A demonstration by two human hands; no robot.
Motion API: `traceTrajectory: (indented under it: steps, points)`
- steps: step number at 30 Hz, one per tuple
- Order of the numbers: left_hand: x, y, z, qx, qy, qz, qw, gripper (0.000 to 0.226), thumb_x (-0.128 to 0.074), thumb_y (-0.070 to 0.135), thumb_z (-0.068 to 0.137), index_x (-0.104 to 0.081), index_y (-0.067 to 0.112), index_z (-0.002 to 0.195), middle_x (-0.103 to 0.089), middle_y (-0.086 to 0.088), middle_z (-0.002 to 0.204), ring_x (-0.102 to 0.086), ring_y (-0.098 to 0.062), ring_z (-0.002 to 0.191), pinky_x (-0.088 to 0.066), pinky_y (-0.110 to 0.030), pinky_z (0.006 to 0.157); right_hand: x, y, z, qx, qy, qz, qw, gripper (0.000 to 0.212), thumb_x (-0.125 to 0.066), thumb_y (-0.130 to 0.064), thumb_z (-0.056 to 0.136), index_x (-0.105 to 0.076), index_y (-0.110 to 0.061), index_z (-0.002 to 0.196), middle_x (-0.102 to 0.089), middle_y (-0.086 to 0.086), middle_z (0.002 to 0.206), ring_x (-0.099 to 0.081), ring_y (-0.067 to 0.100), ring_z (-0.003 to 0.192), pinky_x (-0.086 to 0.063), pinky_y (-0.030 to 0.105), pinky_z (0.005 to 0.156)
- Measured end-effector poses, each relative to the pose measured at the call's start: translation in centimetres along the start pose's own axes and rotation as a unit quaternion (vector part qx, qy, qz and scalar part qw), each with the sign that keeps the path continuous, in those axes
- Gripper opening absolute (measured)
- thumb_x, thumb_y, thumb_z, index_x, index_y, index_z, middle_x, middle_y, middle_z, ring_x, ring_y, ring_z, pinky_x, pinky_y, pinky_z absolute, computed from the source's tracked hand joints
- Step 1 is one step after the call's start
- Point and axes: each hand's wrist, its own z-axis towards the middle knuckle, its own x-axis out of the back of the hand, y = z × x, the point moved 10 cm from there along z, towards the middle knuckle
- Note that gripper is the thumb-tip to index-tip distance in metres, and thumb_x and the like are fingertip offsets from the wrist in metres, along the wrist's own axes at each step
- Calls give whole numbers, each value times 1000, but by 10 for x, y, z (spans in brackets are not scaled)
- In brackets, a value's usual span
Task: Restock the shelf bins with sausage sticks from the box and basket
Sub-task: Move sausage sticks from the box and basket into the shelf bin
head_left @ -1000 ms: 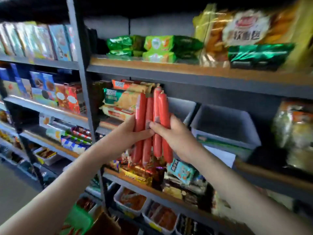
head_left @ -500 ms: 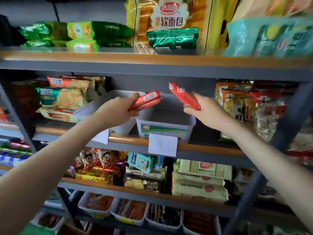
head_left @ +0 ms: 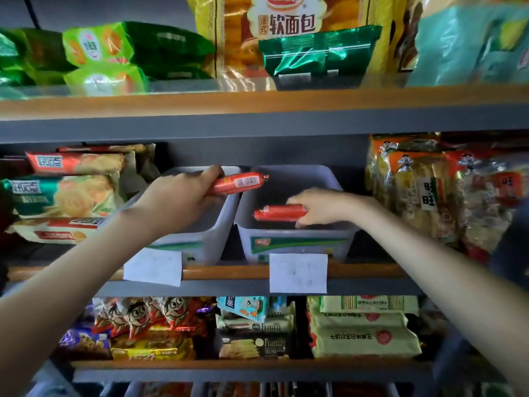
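Observation:
Two grey bins stand side by side on the middle shelf. My left hand (head_left: 177, 196) grips red sausage sticks (head_left: 237, 183) that lie level over the rim between the left bin (head_left: 200, 245) and the right bin (head_left: 297, 242). Inside the right bin, my right hand (head_left: 317, 206) is closed on more red sausage sticks (head_left: 279, 212), which sit low behind the front wall. How many sticks each hand holds is unclear. The box and basket are out of view.
White paper labels (head_left: 298, 273) hang on the shelf edge under each bin. Biscuit packs (head_left: 65, 193) fill the shelf to the left, rice cracker bags (head_left: 429, 190) to the right. Snack packs crowd the shelves above and below.
Both hands split one upright bundle of sticks, then carried them up to the bins. The right hand has dropped into the right bin; the left hand has moved right, over the bin rims.

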Motion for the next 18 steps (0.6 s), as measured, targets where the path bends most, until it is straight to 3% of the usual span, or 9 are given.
traceTrajectory:
  steps: [2,5,10,12,15,18]
  points:
    - [-6,1,9,-25,-4,-31,999,39,-47,40,96,-41,18,127,-63,-8,107,-63,-33,89,-39,-33,62,-12,2,4,-5,-60,-17,998,31,-60,-24,88,-59,-21,119,-64,-3,109,-59,15,95,-48,35,88]
    - [-12,15,22,-65,-5,-41,997,42,-49,41,95,-40,18,129,-62,-8,110,-62,-32,93,-44,-35,66,-10,9,1,-35,-78,85,993,41,-60,-27,90,-51,-26,131,-62,-9,119,-59,8,104,-46,28,95]
    - [-36,50,48,-97,-75,-66,990,46,-53,41,92,-41,20,131,-57,-9,121,-56,-29,110,-43,-34,84,57,35,-28,-73,135,141,978,29,-42,-9,99,-58,-17,122,-65,0,109,-61,5,89,-48,26,89]
    - [-46,69,57,-115,-102,-107,982,42,-56,40,91,-46,19,126,-56,-10,122,-53,-29,111,-43,-36,88,68,41,-44,-73,173,211,959,29,-39,-14,101,-59,-22,120,-64,-9,108,-58,-3,89,-49,24,89]
    - [-63,104,65,-155,-147,-145,966,35,-59,39,90,-53,19,119,-60,-5,117,-55,-24,107,-43,-32,85,52,39,-56,-84,112,227,964,31,-42,-35,99,-56,-30,126,-57,-21,119,-53,-5,105,-42,12,91]
    - [-76,137,64,-216,-189,-170,943,17,-57,34,90,-57,21,102,-63,0,101,-58,-18,88,-47,-31,77,24,40,-58,-97,24,82,992,41,-48,-39,96,-50,-28,135,-55,-8,133,-54,7,116,-42,27,100]
